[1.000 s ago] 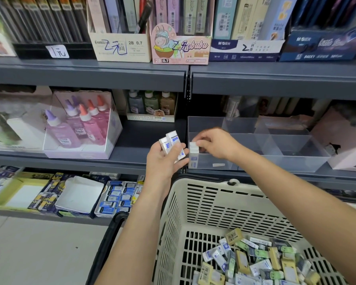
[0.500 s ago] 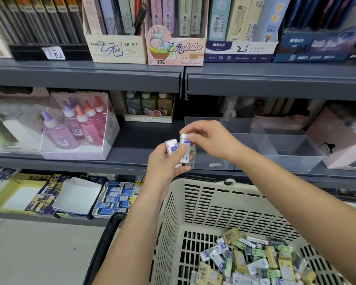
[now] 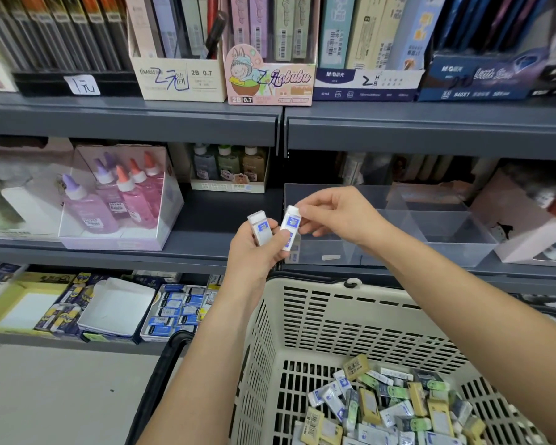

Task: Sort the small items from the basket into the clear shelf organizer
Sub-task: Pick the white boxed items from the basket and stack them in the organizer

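Observation:
My left hand (image 3: 257, 252) grips two small white erasers with blue labels, one (image 3: 260, 229) on the left and one (image 3: 290, 231) on the right. My right hand (image 3: 337, 213) pinches the top of the right eraser. Both hands hover in front of the clear shelf organizer (image 3: 430, 232), whose left front compartment holds one standing eraser (image 3: 294, 252), partly hidden behind my left hand. Below, the beige slotted basket (image 3: 318, 319) holds several white, yellow and green erasers (image 3: 389, 409).
A clear box of pink and purple glue bottles (image 3: 116, 200) stands left on the same shelf. The grey upper shelf (image 3: 270, 123) carries pencil-lead boxes. The lower shelf at left holds trays of erasers (image 3: 174, 313). A pink box (image 3: 533, 226) stands right of the organizer.
My right hand left one eraser standing in the organizer's front compartment, drew back, and now pinches an eraser held in my left hand. The view shifted slightly.

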The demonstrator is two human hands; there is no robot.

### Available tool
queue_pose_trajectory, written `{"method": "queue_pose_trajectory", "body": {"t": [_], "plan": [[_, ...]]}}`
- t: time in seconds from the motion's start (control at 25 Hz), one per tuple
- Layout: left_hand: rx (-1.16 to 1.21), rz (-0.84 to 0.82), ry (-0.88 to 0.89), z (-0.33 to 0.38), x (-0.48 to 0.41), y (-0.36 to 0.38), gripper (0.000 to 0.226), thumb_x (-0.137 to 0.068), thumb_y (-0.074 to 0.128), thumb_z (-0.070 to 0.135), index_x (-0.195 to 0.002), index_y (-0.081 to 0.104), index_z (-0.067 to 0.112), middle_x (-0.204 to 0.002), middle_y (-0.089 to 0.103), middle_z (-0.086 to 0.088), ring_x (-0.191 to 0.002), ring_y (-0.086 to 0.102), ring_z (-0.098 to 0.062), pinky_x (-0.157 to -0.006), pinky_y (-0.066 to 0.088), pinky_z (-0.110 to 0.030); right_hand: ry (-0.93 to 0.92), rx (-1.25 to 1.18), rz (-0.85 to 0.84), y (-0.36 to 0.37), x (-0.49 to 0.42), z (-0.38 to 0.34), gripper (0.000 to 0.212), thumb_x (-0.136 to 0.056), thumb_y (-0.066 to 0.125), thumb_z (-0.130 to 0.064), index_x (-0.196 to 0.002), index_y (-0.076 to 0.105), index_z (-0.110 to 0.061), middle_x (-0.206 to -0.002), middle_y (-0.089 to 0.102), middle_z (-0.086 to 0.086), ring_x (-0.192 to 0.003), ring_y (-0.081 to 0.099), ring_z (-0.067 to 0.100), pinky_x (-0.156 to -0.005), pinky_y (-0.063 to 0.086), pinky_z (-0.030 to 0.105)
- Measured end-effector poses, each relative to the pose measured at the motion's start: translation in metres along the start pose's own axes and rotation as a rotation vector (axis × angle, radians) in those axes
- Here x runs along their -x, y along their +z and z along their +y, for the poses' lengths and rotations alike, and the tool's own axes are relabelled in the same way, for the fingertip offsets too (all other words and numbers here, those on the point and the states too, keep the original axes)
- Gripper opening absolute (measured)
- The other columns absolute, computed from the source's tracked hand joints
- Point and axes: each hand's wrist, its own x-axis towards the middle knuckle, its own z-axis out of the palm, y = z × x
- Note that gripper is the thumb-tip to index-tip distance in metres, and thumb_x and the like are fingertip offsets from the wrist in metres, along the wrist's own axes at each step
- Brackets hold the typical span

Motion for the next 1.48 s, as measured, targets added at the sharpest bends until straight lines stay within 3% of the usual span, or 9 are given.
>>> {"method": "queue_pose_trajectory", "body": {"t": [0.2,0.36,0.6,0.72,0.92,1.04,1.16,1.32,1.48], "plan": [[0.019,0.094,-0.048,0.001,-0.002,0.005,0.011,-0.094,0.05,0.013,-0.097,0.06,0.014,-0.096,0.063,-0.001,-0.08,0.061,-0.01,-0.061,0.053,-0.018,-0.024,0.017,0.156,-0.011,-0.015,-0.004,0.01,-0.089,0.058,-0.008,-0.084,0.062,-0.016,-0.071,0.068,-0.003,-0.056,0.065,0.0,-0.054,0.051,0.013],[-0.103,0.14,0.025,0.0,-0.002,0.001,0.013,-0.095,0.049,0.014,-0.105,0.059,0.013,-0.096,0.061,0.006,-0.084,0.061,-0.009,-0.064,0.055,-0.017,-0.042,0.217,0.288,-0.014,-0.032,0.004,0.022,-0.086,0.062,-0.011,-0.074,0.061,-0.029,-0.075,0.067,-0.004,-0.068,0.066,0.008,-0.07,0.053,0.022],[-0.191,0.189,0.052,-0.002,-0.004,-0.004,0.019,-0.091,0.057,0.01,-0.109,0.064,0.009,-0.094,0.067,-0.002,-0.082,0.063,-0.009,-0.07,0.055,-0.02,0.029,0.409,0.126,0.006,-0.038,0.026,0.019,-0.089,0.058,-0.017,-0.075,0.058,-0.03,-0.075,0.068,-0.006,-0.08,0.067,0.014,-0.073,0.049,0.027],[-0.215,0.146,0.041,-0.003,-0.004,-0.001,0.024,-0.091,0.053,0.005,-0.113,0.061,0.011,-0.097,0.066,-0.003,-0.088,0.064,-0.012,-0.073,0.056,-0.021,0.025,0.53,0.062,0.011,-0.038,0.032,0.009,-0.092,0.054,-0.019,-0.094,0.063,-0.021,-0.092,0.069,0.0,-0.084,0.064,0.015,-0.078,0.049,0.026],[-0.15,0.122,0.038,-0.001,-0.003,-0.001,0.022,-0.089,0.056,0.001,-0.096,0.06,0.022,-0.091,0.069,0.002,-0.081,0.068,-0.006,-0.066,0.054,-0.015,0.006,0.656,0.017,0.01,-0.031,0.025,0.024,-0.096,0.045,-0.019,-0.111,0.063,-0.015,-0.105,0.068,0.003,-0.096,0.064,0.017,-0.093,0.047,0.031],[-0.193,0.083,0.068,-0.001,-0.002,-0.001,0.024,-0.087,0.058,0.001,-0.098,0.062,0.022,-0.095,0.07,0.001,-0.085,0.068,-0.007,-0.07,0.055,-0.018,-0.08,0.49,0.156,0.008,-0.023,0.01,0.025,-0.094,0.047,-0.034,-0.09,0.067,-0.019,-0.079,0.069,-0.007,-0.071,0.065,0.003,-0.075,0.05,0.025],[-0.297,0.047,0.162,-0.001,-0.001,0.001,0.02,-0.084,0.065,0.005,-0.1,0.064,0.018,-0.098,0.069,0.002,-0.09,0.065,-0.007,-0.079,0.054,-0.022,-0.055,0.425,0.109,0.014,-0.012,-0.003,0.032,-0.083,0.055,-0.053,-0.073,0.065,-0.025,-0.057,0.067,-0.007,-0.048,0.062,0.001,-0.054,0.051,0.018],[-0.267,0.002,0.151,-0.001,0.0,0.004,0.02,-0.082,0.068,0.006,-0.098,0.064,0.017,-0.096,0.069,0.003,-0.086,0.066,-0.001,-0.081,0.054,-0.021,-0.002,0.283,0.054,0.008,-0.01,-0.007,0.011,-0.084,0.062,-0.028,-0.075,0.068,-0.024,-0.062,0.069,-0.005,-0.055,0.064,0.003,-0.052,0.046,0.016],[-0.271,0.063,0.113,-0.003,-0.005,0.002,0.025,-0.082,0.067,0.003,-0.097,0.06,0.022,-0.102,0.067,0.001,-0.095,0.065,-0.011,-0.089,0.053,-0.033,0.013,0.203,0.092,-0.006,-0.012,-0.002,0.014,-0.082,0.06,-0.009,-0.08,0.065,-0.023,-0.062,0.07,-0.007,-0.06,0.066,0.003,-0.062,0.053,0.025]]}}
